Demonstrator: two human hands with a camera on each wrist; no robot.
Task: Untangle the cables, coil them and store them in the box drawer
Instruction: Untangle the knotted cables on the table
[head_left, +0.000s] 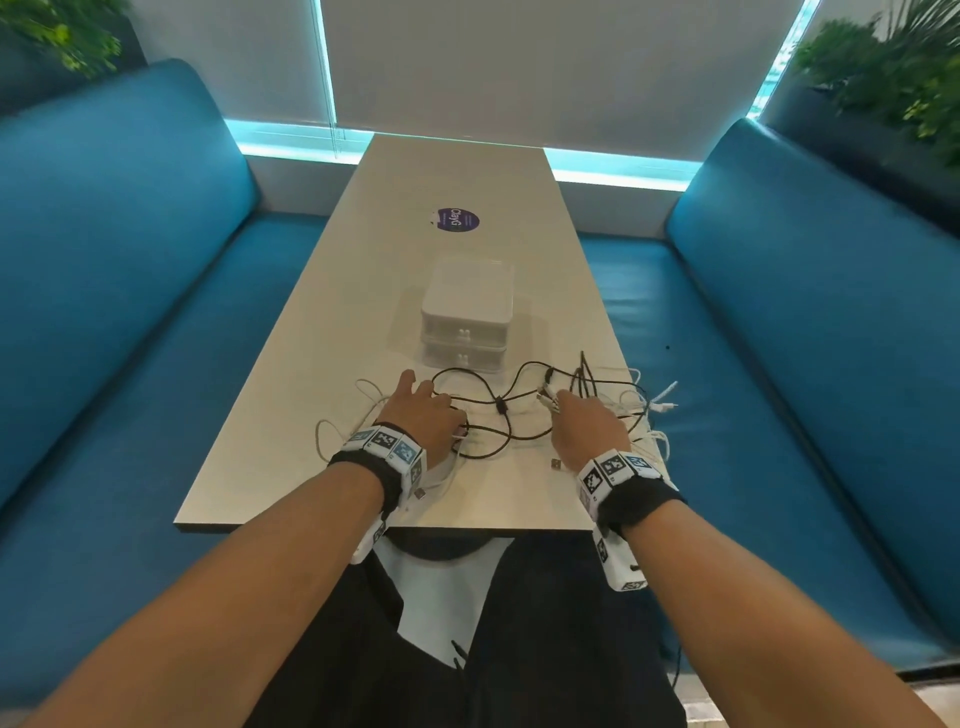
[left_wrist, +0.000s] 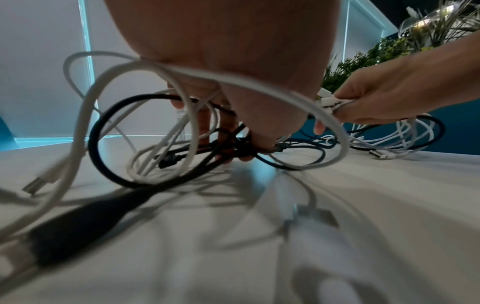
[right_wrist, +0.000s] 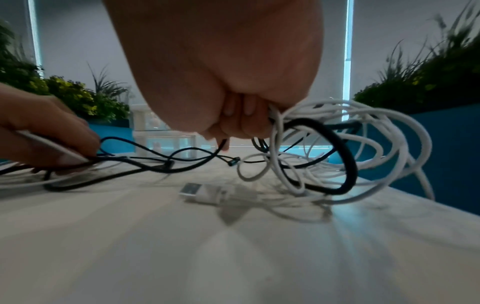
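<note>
Table (head_left: 291, 415): nearest us, carrying everything
Left hand (head_left: 423, 415): our fingers curl round black and white cables (head_left: 498, 410) at the tangle's left side
Right hand (head_left: 589, 423): we clench a bunch of white loops on the right; plugs stick out beyond it
Box (head_left: 465, 317): just past the cables, mid-table; both drawers closed
</note>
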